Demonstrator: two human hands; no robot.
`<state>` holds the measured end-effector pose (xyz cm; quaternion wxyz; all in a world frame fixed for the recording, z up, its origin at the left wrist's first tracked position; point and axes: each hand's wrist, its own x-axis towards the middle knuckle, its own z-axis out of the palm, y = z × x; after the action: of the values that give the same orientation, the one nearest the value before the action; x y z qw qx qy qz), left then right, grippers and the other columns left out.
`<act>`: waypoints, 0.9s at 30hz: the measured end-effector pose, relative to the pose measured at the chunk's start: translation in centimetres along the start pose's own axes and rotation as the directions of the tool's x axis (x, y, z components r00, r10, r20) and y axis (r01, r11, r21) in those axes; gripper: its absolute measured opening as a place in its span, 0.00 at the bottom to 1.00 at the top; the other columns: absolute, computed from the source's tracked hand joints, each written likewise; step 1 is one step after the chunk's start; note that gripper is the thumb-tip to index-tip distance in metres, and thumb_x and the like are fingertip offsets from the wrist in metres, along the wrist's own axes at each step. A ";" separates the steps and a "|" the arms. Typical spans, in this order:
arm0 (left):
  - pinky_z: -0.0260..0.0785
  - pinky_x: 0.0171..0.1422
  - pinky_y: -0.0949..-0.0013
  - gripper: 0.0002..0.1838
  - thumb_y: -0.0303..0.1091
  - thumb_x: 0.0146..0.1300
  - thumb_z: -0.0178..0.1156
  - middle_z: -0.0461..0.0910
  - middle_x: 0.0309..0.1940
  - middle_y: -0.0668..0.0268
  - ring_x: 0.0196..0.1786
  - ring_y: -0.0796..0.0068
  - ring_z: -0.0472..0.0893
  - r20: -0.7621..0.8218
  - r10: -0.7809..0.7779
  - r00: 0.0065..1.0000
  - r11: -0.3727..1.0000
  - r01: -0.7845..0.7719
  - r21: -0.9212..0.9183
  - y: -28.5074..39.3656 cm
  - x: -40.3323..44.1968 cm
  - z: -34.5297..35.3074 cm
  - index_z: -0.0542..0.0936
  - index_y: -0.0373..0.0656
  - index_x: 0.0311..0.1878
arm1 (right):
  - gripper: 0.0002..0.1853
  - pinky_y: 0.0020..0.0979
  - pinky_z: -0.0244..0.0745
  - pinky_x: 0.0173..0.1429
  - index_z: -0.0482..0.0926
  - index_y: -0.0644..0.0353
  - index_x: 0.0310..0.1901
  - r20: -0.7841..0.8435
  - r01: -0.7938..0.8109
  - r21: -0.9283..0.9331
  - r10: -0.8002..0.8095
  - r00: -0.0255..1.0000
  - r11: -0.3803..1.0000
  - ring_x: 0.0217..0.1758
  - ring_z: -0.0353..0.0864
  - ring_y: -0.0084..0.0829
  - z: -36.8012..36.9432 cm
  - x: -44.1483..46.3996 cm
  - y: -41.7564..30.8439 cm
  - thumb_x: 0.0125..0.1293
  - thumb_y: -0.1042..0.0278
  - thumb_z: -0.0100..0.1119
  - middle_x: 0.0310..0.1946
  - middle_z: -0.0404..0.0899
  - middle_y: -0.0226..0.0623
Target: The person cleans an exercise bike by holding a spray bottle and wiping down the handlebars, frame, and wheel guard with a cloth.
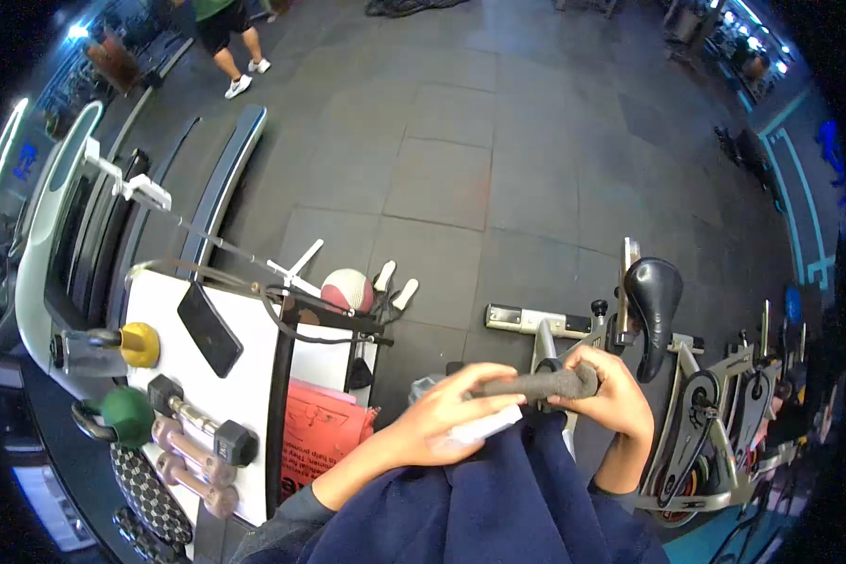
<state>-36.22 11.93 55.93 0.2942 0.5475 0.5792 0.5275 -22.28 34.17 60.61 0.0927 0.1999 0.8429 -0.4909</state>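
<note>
A grey, foam-like bar with a curled end lies across both hands in front of my dark blue top. My left hand grips its left part, fingers above and below it. A white piece, like folded tissue or paper, shows under those fingers. Around the curled right end, my right hand is closed, with thumb and fingers pinching it. Whether the bar is loose or fixed to something below cannot be made out.
Left, a white table carries a black tablet, dumbbells, and yellow and green kettlebells. A ball sits beyond it. Exercise bikes stand at right, treadmills at left. A person stands far off.
</note>
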 end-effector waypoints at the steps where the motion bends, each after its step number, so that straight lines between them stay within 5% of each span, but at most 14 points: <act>1: 0.67 0.64 0.59 0.32 0.25 0.46 0.61 0.66 0.65 0.52 0.65 0.54 0.71 -0.026 0.007 1.000 0.999 -0.007 0.033 0.5 0.0 -1.1 0.78 0.47 0.61 | 0.21 0.32 0.71 0.41 0.72 0.61 0.38 -0.098 0.182 -0.060 -0.187 0.978 0.982 0.34 0.76 0.31 0.1 0.2 -0.2 0.49 0.68 0.77 0.32 0.77 0.39; 3: 0.66 0.65 0.56 0.34 0.27 0.44 0.61 0.65 0.67 0.53 0.68 0.54 0.69 -0.043 -0.018 0.999 0.996 0.022 0.084 1.1 -0.2 -2.8 0.78 0.47 0.62 | 0.18 0.33 0.71 0.38 0.71 0.62 0.37 -0.231 0.381 -0.151 -0.407 0.884 0.912 0.30 0.77 0.40 0.1 -0.2 -2.0 0.52 0.69 0.74 0.28 0.77 0.40; 6: 0.70 0.58 0.64 0.34 0.24 0.44 0.59 0.70 0.58 0.56 0.53 0.60 0.78 -0.054 -0.102 0.993 0.994 0.104 0.031 2.5 0.0 -3.9 0.77 0.43 0.62 | 0.18 0.34 0.71 0.37 0.70 0.61 0.38 -0.368 0.200 -0.027 -0.195 0.909 0.980 0.31 0.78 0.41 0.7 -2.5 -4.5 0.53 0.69 0.73 0.29 0.78 0.42; 7: 0.71 0.52 0.69 0.34 0.23 0.44 0.57 0.73 0.49 0.58 0.43 0.63 0.80 -0.059 0.060 0.996 0.986 -0.051 0.157 2.1 0.5 -3.9 0.77 0.42 0.61 | 0.19 0.35 0.71 0.33 0.70 0.61 0.40 -0.444 0.107 -0.065 -0.124 0.888 0.992 0.28 0.79 0.43 1.1 -3.5 -5.6 0.55 0.67 0.72 0.26 0.79 0.45; 11: 0.69 0.44 0.68 0.35 0.22 0.45 0.58 0.75 0.36 0.58 0.37 0.65 0.76 0.106 0.090 0.990 0.991 -0.099 0.092 4.4 1.6 -2.9 0.73 0.37 0.63 | 0.20 0.38 0.72 0.29 0.71 0.60 0.42 -0.664 0.002 -0.125 -0.085 0.743 0.992 0.26 0.82 0.47 2.9 -7.3 -6.3 0.55 0.62 0.71 0.22 0.79 0.48; 16: 0.69 0.44 0.68 0.34 0.24 0.46 0.58 0.75 0.36 0.59 0.36 0.63 0.76 0.264 0.238 0.935 0.968 -0.250 0.013 5.9 1.9 0.3 0.73 0.37 0.63 | 0.19 0.41 0.75 0.32 0.72 0.58 0.43 -0.788 -0.066 -0.124 -0.058 0.613 0.990 0.30 0.83 0.49 5.6 -12.8 -7.3 0.56 0.62 0.70 0.23 0.80 0.48; 20: 0.71 0.45 0.66 0.34 0.24 0.44 0.58 0.78 0.38 0.57 0.38 0.62 0.78 0.435 0.245 0.867 0.969 -0.224 -0.100 7.2 1.5 2.2 0.73 0.37 0.62 | 0.18 0.46 0.74 0.35 0.73 0.56 0.45 -0.844 -0.168 -0.122 -0.013 0.536 0.978 0.31 0.82 0.50 8.3 -17.5 -7.0 0.57 0.60 0.68 0.25 0.80 0.49; 23: 0.73 0.43 0.65 0.26 0.23 0.43 0.59 0.80 0.38 0.56 0.38 0.60 0.81 0.518 0.270 0.811 0.963 -0.238 -0.129 7.9 0.9 2.7 0.77 0.35 0.52 | 0.19 0.44 0.74 0.34 0.76 0.56 0.44 -0.814 -0.337 -0.032 0.172 0.555 0.941 0.27 0.81 0.51 10.1 -21.6 -7.3 0.57 0.54 0.68 0.20 0.78 0.49; 27: 0.75 0.45 0.66 0.17 0.26 0.43 0.57 0.84 0.38 0.60 0.39 0.65 0.84 0.536 0.287 0.794 0.958 -0.248 -0.146 7.4 -0.7 3.4 0.81 0.38 0.41 | 0.20 0.42 0.74 0.33 0.79 0.59 0.42 -0.858 -0.371 0.018 0.205 0.470 0.929 0.27 0.81 0.50 12.8 -25.4 -6.9 0.57 0.52 0.69 0.21 0.78 0.50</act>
<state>-30.54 11.12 61.79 0.3895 0.7420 0.3683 0.4026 -2.78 13.83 68.67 -0.2308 0.5435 0.7724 -0.2341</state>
